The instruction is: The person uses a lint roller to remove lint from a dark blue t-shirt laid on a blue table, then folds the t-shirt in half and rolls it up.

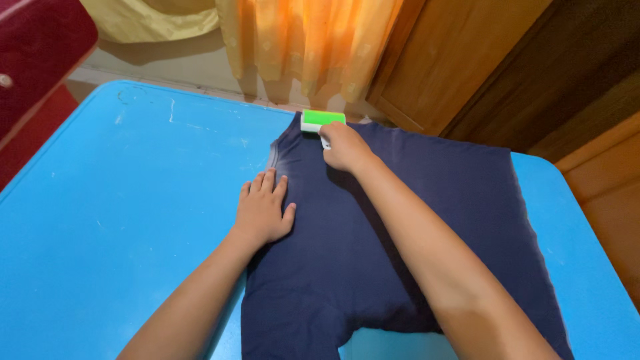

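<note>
A dark navy garment (427, 220) lies spread flat on a bright blue table (120, 200). My right hand (345, 147) is closed around the handle of a lint roller with a green and white head (321, 120), which rests on the garment's far edge. My left hand (263, 208) lies flat, fingers together, on the garment's left edge, pressing the cloth against the table.
Orange-yellow curtains (307, 40) hang behind the table. A wooden cabinet (467, 60) stands at the back right. Something dark red (37, 47) sits at the upper left, beyond the table's edge.
</note>
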